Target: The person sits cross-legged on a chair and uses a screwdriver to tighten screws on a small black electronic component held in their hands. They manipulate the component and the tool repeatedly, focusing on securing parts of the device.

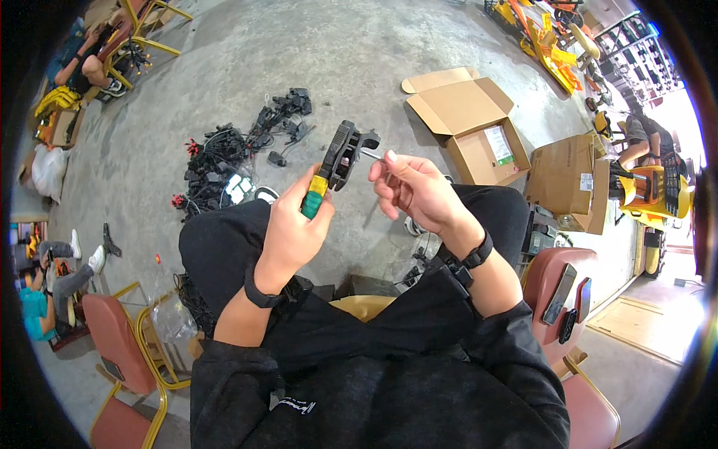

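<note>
Hand tool (333,161) Was Gripped in the Left Hand (292,224), Thin Grey Rod (370,155) Pinched in the Right Hand (421,188)

From where I stood, the left hand was wrapped around the tool's green-and-yellow handle; the black head pointed up and away from the body, leaning slightly to the right. The right hand, near it, was narrowed to a pinch: thumb and index finger held the rod, its far end at the black head, and I could not tell whether the two touched. The tool was held above the concrete floor (351,60), between a heap of black cabled parts (213,161) on the left and an open cardboard box (465,108) on the right. A larger carton (559,172) stood beside that box. Farther right, a reddish-brown chair (540,280) bore several dark, flat devices (559,294). A person in a teal shirt (34,318) sat at far left.
</note>
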`<state>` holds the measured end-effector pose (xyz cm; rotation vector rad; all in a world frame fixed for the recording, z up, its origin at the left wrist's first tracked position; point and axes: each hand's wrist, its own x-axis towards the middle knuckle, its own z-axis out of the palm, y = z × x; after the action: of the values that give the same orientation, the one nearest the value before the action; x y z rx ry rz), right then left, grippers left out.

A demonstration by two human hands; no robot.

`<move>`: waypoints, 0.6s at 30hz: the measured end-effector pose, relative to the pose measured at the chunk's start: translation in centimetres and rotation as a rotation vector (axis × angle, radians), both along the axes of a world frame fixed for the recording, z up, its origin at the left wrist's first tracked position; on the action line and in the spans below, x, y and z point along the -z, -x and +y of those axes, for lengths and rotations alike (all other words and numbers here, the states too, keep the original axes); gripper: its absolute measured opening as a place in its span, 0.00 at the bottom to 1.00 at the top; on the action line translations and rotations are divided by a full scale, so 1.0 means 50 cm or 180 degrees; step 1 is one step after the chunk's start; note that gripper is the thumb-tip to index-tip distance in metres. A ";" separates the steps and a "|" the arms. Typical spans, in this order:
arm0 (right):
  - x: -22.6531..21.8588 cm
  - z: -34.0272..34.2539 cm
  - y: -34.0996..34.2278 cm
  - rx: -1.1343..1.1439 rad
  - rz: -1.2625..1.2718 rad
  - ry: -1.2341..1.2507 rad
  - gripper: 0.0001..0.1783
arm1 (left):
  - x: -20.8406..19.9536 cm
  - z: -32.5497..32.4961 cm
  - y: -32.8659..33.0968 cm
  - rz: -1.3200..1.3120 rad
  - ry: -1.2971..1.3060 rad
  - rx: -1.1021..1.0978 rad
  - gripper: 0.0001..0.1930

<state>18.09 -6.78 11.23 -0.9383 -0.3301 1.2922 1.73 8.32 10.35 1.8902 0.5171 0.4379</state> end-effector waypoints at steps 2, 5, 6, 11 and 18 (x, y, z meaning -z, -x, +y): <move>-0.012 -0.004 -0.005 -0.0136 -0.0005 -0.0164 0.22 | -0.010 -0.002 0.001 -0.0114 -0.0117 -0.0003 0.22; -0.019 -0.001 0.002 0.0019 -0.0754 0.0008 0.20 | -0.012 -0.004 0.002 -0.0257 -0.0278 0.0006 0.22; -0.019 0.001 0.008 0.0135 -0.1129 0.0136 0.19 | -0.010 -0.004 0.001 -0.0303 -0.0330 0.0015 0.22; 0.003 0.008 0.029 0.1206 -0.4381 0.0038 0.05 | 0.011 0.005 0.000 -0.0312 0.0010 0.0079 0.22; 0.006 0.009 0.038 0.1644 -0.4995 0.0043 0.10 | 0.005 0.003 0.000 -0.0413 -0.0222 0.0067 0.21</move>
<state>16.20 -6.31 10.92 -1.7589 -1.1625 -0.1413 1.71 8.49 10.08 1.9172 0.3999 0.5671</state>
